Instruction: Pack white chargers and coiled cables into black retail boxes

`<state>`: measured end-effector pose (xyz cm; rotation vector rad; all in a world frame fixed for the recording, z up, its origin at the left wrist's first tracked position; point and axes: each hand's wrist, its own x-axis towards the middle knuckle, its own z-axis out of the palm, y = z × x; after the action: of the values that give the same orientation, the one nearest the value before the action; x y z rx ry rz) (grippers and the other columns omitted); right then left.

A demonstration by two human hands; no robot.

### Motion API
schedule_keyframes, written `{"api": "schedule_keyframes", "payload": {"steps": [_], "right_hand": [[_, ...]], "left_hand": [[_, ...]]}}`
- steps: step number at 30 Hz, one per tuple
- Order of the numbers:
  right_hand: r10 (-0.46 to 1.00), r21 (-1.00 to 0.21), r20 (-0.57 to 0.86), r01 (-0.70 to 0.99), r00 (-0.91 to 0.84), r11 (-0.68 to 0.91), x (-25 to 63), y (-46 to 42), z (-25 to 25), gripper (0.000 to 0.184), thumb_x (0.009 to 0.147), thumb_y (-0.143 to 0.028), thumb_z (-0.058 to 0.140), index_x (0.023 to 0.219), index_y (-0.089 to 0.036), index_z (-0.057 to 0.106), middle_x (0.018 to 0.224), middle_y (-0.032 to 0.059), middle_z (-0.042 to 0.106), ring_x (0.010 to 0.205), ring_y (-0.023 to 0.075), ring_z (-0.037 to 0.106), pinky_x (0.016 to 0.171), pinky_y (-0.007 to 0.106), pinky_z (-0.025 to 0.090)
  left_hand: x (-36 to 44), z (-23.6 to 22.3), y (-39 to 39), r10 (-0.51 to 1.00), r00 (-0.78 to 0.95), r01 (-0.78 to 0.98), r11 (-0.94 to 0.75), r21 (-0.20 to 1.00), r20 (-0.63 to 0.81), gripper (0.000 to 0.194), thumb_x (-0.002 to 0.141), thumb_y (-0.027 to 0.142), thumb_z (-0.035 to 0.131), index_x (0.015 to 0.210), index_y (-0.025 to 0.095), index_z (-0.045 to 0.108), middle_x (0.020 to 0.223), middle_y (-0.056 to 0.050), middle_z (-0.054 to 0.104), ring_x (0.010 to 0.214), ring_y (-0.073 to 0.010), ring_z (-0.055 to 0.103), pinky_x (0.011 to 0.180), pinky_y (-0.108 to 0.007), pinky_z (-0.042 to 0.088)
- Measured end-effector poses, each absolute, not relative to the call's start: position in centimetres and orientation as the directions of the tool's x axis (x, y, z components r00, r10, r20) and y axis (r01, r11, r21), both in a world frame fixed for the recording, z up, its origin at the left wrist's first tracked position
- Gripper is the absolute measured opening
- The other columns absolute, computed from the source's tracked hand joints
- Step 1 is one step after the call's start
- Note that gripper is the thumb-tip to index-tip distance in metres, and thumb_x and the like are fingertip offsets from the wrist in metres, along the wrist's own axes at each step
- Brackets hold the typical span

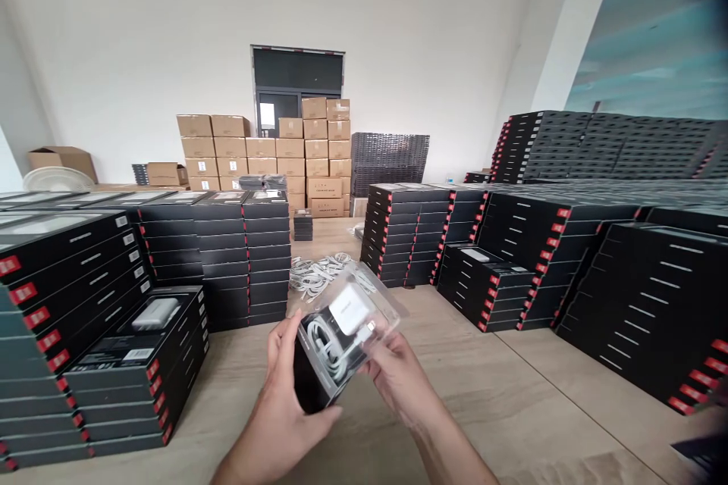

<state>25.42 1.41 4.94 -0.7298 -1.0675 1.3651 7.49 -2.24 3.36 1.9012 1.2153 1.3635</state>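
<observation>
My left hand (284,394) is wrapped around a black box (312,386), held tilted above the table. A clear plastic tray (390,303) sticks out of the box's far right end. In the tray lie a white charger (349,309) and a coiled white cable (327,348), with one plug end near my right thumb. My right hand (392,367) pinches the tray's lower right edge; its fingertips are partly hidden behind the plastic. Beyond the box, a heap of loose white cables (318,273) lies on the wooden table (455,394).
Stacks of black boxes with red labels stand on the left (244,258) and on the right (409,231). A shorter stack (136,364) is near my left arm. Cardboard cartons (262,155) and a pile of clear trays (390,159) stand at the back.
</observation>
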Motion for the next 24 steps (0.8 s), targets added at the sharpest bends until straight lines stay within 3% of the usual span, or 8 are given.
{"api": "schedule_keyframes", "payload": {"steps": [3, 7, 10, 13, 16, 18, 21, 24], "right_hand": [[0.965, -0.891, 0.262, -0.384, 0.001, 0.242, 25.2, 1.7, 5.3, 0.031, 0.074, -0.047, 0.073, 0.093, -0.023, 0.072, 0.090, 0.0041, 0.073, 0.075, 0.0164, 0.063, 0.064, 0.026, 0.049], [0.947, -0.921, 0.319, -0.221, 0.048, 0.322, 25.5, 1.7, 5.5, 0.031, 0.080, -0.048, 0.068, 0.092, -0.020, 0.072, 0.085, 0.0045, 0.070, 0.072, 0.0161, 0.060, 0.063, 0.025, 0.048], [0.941, -0.926, 0.329, -0.169, 0.083, 0.339, 25.7, 1.8, 5.5, 0.031, 0.079, -0.046, 0.068, 0.094, -0.019, 0.070, 0.082, 0.0033, 0.068, 0.068, 0.0150, 0.058, 0.060, 0.025, 0.048], [0.915, -0.898, 0.378, -0.184, 0.136, 0.399, 25.7, 2.0, 5.4, 0.027, 0.080, -0.044, 0.068, 0.095, -0.022, 0.065, 0.082, 0.0019, 0.067, 0.069, 0.0152, 0.059, 0.062, 0.025, 0.050], [0.882, -0.866, 0.456, -0.166, 0.124, 0.471, 25.7, 1.9, 5.2, 0.018, 0.086, -0.040, 0.062, 0.095, -0.025, 0.062, 0.096, 0.0028, 0.068, 0.087, 0.0184, 0.063, 0.076, 0.029, 0.052], [0.861, -0.851, 0.503, -0.127, 0.079, 0.509, 25.6, 1.6, 5.1, 0.021, 0.091, -0.039, 0.055, 0.109, -0.029, 0.060, 0.113, 0.0045, 0.065, 0.102, 0.0210, 0.061, 0.085, 0.034, 0.052], [0.816, -0.816, 0.578, -0.033, -0.005, 0.578, 25.3, 0.9, 5.3, 0.041, 0.096, -0.040, 0.044, 0.136, -0.036, 0.043, 0.142, 0.0060, 0.047, 0.117, 0.0242, 0.055, 0.093, 0.040, 0.049], [0.755, -0.747, 0.653, 0.110, -0.062, 0.655, 25.1, 0.0, 5.9, 0.048, 0.096, -0.037, 0.042, 0.144, -0.037, 0.034, 0.154, 0.0031, 0.026, 0.128, 0.0264, 0.045, 0.102, 0.043, 0.043]], "left_hand": [[8.6, 1.9, -2.1, 0.875, 0.043, 0.257, -0.476, 0.841, 0.482, 0.118, 0.060, 0.013, 0.075, 0.149, 0.031, -0.001, 0.153, -0.011, 0.017, 0.142, -0.0324, 0.020, 0.115, -0.050, 0.021], [8.7, 0.2, -1.7, 0.889, 0.148, 0.098, -0.448, 0.889, 0.432, 0.101, 0.079, 0.024, 0.064, 0.149, 0.029, -0.009, 0.157, -0.011, 0.015, 0.144, -0.0275, 0.017, 0.117, -0.047, 0.018], [8.5, 0.2, -1.4, 0.902, 0.107, 0.041, -0.425, 0.904, 0.419, 0.080, 0.090, 0.030, 0.051, 0.149, 0.030, -0.004, 0.158, -0.010, 0.014, 0.144, -0.0249, 0.020, 0.117, -0.045, 0.019], [8.4, 1.0, -1.1, 0.908, 0.038, 0.008, -0.417, 0.909, 0.417, 0.070, 0.092, 0.032, 0.048, 0.147, 0.033, 0.006, 0.149, -0.010, 0.032, 0.136, -0.0241, 0.037, 0.114, -0.044, 0.027], [8.0, 1.8, -1.0, 0.915, -0.013, -0.003, -0.404, 0.915, 0.404, 0.069, 0.090, 0.034, 0.052, 0.146, 0.035, 0.010, 0.139, -0.009, 0.043, 0.127, -0.0229, 0.048, 0.109, -0.042, 0.034], [7.7, 2.0, -0.8, 0.915, -0.028, -0.010, -0.402, 0.916, 0.401, 0.072, 0.089, 0.033, 0.055, 0.145, 0.035, 0.010, 0.139, -0.009, 0.042, 0.127, -0.0225, 0.048, 0.108, -0.041, 0.036], [7.2, 1.9, -0.6, 0.902, -0.016, -0.005, -0.432, 0.902, 0.431, 0.071, 0.089, 0.032, 0.054, 0.146, 0.035, 0.012, 0.145, -0.008, 0.039, 0.132, -0.0218, 0.042, 0.109, -0.039, 0.034], [6.9, 1.5, -0.5, 0.886, 0.040, 0.053, -0.464, 0.884, 0.462, 0.063, 0.090, 0.031, 0.051, 0.145, 0.032, 0.021, 0.150, -0.008, 0.035, 0.136, -0.0226, 0.038, 0.112, -0.040, 0.031]]}}
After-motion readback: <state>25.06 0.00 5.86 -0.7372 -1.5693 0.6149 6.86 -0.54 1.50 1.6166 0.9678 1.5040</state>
